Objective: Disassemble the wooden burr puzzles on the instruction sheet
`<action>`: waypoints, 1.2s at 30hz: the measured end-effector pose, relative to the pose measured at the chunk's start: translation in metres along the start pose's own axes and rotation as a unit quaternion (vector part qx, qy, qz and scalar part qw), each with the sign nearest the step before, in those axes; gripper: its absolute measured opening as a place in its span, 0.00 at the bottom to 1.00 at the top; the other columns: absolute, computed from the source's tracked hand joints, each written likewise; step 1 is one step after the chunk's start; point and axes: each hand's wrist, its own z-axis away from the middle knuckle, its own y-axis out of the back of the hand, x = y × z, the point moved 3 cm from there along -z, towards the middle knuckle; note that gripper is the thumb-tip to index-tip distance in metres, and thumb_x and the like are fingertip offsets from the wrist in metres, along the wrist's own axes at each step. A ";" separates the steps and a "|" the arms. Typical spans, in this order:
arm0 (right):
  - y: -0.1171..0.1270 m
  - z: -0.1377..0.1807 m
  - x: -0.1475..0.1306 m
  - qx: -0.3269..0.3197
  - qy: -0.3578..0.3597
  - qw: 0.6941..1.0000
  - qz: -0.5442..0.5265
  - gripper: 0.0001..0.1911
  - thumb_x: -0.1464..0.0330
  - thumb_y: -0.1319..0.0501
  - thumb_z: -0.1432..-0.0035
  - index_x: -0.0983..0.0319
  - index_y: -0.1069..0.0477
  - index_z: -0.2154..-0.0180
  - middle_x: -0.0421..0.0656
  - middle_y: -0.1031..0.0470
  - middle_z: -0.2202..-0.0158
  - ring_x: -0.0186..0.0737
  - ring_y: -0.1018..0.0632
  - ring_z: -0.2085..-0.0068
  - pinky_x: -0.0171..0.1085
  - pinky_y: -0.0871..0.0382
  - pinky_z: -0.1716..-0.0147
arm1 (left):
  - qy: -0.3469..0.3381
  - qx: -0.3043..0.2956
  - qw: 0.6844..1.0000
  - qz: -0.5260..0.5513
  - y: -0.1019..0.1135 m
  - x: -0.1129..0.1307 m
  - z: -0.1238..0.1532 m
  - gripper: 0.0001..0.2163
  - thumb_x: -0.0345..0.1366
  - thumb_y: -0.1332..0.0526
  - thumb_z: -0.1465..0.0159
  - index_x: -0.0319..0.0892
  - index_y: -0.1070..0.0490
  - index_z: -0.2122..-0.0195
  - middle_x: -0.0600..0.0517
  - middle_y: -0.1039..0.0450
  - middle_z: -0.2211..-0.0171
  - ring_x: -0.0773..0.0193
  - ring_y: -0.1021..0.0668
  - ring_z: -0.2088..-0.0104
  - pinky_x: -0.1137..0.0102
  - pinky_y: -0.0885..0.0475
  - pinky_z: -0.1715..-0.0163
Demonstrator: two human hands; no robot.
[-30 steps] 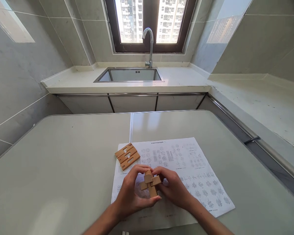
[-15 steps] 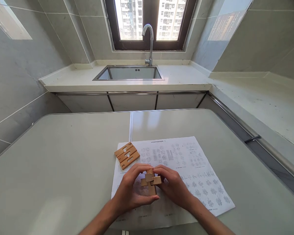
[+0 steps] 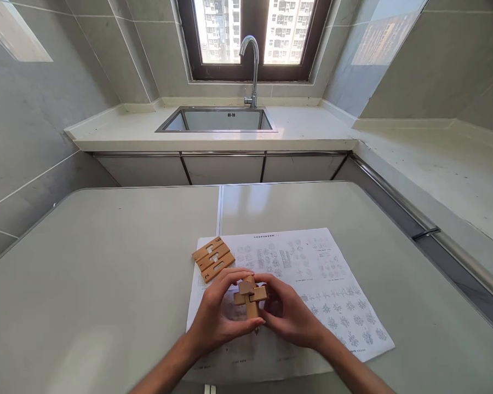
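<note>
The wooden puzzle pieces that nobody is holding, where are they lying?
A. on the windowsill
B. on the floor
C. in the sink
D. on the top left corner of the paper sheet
D: the loose wooden pieces lie side by side on the far left corner of the paper sheet, just beyond the left hand and right hand, which hold the crossed wooden puzzle.

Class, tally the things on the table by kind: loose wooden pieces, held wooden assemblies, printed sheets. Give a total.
Loose wooden pieces: 3
Held wooden assembly, gripped by left hand and right hand: 1
Printed sheet: 1
Total: 5
</note>
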 end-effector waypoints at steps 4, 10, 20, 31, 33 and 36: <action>0.003 -0.002 -0.009 -0.080 -0.046 0.976 -0.195 0.31 0.55 0.33 0.33 0.53 0.37 0.33 0.52 0.29 0.39 0.45 0.20 0.52 0.37 0.23 0.65 | -0.002 0.007 0.999 0.041 0.002 -0.002 0.000 0.30 0.49 0.23 0.41 0.50 0.28 0.40 0.43 0.24 0.42 0.45 0.25 0.39 0.52 0.29 0.38; 0.002 -0.003 -0.006 -0.119 -0.058 0.959 -0.252 0.37 0.46 0.34 0.34 0.52 0.39 0.31 0.47 0.23 0.52 0.38 0.20 0.66 0.37 0.23 0.69 | -0.011 -0.038 0.996 0.085 -0.004 0.001 0.002 0.33 0.53 0.23 0.43 0.55 0.28 0.37 0.43 0.29 0.37 0.43 0.27 0.37 0.51 0.29 0.38; 0.006 -0.002 0.001 -0.061 -0.075 0.977 -0.191 0.30 0.50 0.32 0.35 0.54 0.35 0.39 0.46 0.24 0.52 0.35 0.24 0.68 0.37 0.26 0.69 | 0.100 0.037 0.980 0.169 0.012 -0.011 0.003 0.35 0.58 0.25 0.43 0.43 0.25 0.41 0.39 0.23 0.43 0.40 0.23 0.40 0.54 0.30 0.37; 0.010 -0.003 0.003 0.099 0.088 0.941 0.312 0.34 0.74 0.31 0.40 0.52 0.37 0.36 0.49 0.26 0.41 0.57 0.27 0.40 0.58 0.28 0.40 | 0.209 0.045 0.947 0.238 0.011 -0.014 0.001 0.38 0.66 0.32 0.41 0.42 0.25 0.39 0.39 0.22 0.41 0.37 0.24 0.37 0.48 0.32 0.34; 0.010 -0.004 0.003 0.100 0.097 0.934 0.329 0.33 0.74 0.32 0.40 0.53 0.36 0.37 0.49 0.26 0.41 0.56 0.28 0.39 0.59 0.28 0.39 | 0.201 0.030 0.951 0.233 0.009 -0.012 -0.001 0.38 0.65 0.32 0.41 0.42 0.25 0.38 0.39 0.21 0.42 0.38 0.23 0.38 0.49 0.32 0.34; 0.010 -0.003 -0.002 0.108 0.115 0.929 0.336 0.29 0.72 0.31 0.39 0.54 0.34 0.38 0.50 0.28 0.39 0.57 0.29 0.37 0.59 0.29 0.38 | 0.198 0.022 0.957 0.210 0.008 -0.012 0.000 0.36 0.62 0.31 0.39 0.44 0.25 0.37 0.40 0.22 0.41 0.41 0.23 0.38 0.51 0.33 0.33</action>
